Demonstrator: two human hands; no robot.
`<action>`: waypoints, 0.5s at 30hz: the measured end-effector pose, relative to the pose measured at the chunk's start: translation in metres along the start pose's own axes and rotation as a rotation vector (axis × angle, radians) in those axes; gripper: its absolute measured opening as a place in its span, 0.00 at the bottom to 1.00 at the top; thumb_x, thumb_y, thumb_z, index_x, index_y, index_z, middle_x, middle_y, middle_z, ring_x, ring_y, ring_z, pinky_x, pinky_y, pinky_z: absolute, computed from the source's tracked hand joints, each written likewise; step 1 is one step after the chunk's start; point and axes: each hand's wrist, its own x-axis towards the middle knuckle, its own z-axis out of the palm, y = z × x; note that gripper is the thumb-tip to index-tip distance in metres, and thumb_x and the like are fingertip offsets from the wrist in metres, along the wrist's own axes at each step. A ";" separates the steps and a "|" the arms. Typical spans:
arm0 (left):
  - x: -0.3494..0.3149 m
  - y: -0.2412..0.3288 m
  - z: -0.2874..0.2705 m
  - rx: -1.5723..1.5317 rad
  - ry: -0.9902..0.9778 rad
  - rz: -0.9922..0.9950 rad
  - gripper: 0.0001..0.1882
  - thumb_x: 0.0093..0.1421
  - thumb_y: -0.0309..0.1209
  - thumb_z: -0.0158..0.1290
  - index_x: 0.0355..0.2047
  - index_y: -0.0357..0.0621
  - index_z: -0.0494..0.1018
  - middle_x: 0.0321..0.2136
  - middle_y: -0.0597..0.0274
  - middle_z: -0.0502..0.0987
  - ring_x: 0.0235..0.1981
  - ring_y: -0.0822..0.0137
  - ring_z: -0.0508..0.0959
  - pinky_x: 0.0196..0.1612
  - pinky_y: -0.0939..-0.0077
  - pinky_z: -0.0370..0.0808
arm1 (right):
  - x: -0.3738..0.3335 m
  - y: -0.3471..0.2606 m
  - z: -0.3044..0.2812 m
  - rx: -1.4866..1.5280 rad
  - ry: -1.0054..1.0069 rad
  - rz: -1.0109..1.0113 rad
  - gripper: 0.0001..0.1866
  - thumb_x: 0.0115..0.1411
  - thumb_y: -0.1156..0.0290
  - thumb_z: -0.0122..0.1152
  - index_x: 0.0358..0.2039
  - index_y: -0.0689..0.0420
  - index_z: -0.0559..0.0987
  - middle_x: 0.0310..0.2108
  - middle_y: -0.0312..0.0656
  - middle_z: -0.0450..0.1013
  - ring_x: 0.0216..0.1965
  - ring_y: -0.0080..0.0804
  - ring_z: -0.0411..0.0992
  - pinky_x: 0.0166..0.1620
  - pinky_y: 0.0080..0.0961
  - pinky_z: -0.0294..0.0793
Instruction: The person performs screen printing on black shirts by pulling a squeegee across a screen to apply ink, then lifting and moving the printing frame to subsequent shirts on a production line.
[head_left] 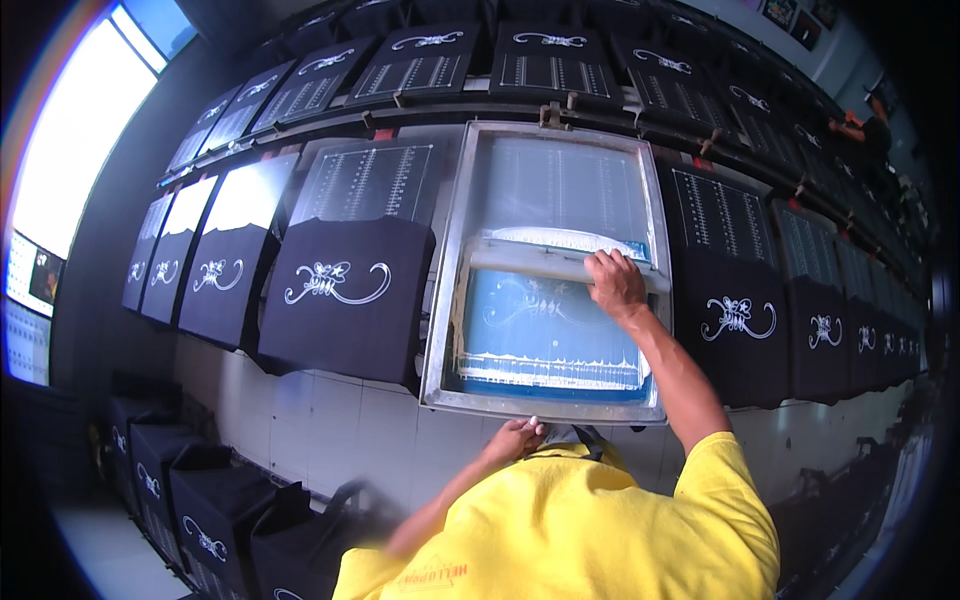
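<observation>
A metal-framed printing screen [437, 345] lies over the middle of the row, its blue mesh [540, 318] showing a scroll-and-flower design. My right hand [617, 284] is closed round the right part of a long, pale squeegee [530, 258] that spans the screen's inside. White ink [555, 238] is banked along the far side of the squeegee, and an uneven white band [550, 368] runs across the near end of the mesh. Just below the frame's near edge, my left hand [515, 440] has its fingers curled together; what they grip, if anything, is hidden.
Dark fabric pieces with white scroll prints lie on boards to the left [345, 290] and right [735, 315]. Another such row [415, 65] stands beyond a rail [400, 108]. More dark printed pieces [205, 510] hang at lower left. Another person [870, 130] is at far right.
</observation>
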 end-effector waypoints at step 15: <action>0.010 -0.003 -0.012 -0.023 -0.098 0.011 0.16 0.73 0.42 0.39 0.30 0.50 0.68 0.16 0.78 0.55 0.15 0.79 0.52 0.19 0.79 0.48 | 0.042 0.038 -0.032 0.621 -0.750 0.215 0.25 0.33 0.62 0.72 0.34 0.61 0.83 0.26 0.51 0.79 0.28 0.39 0.78 0.36 0.32 0.75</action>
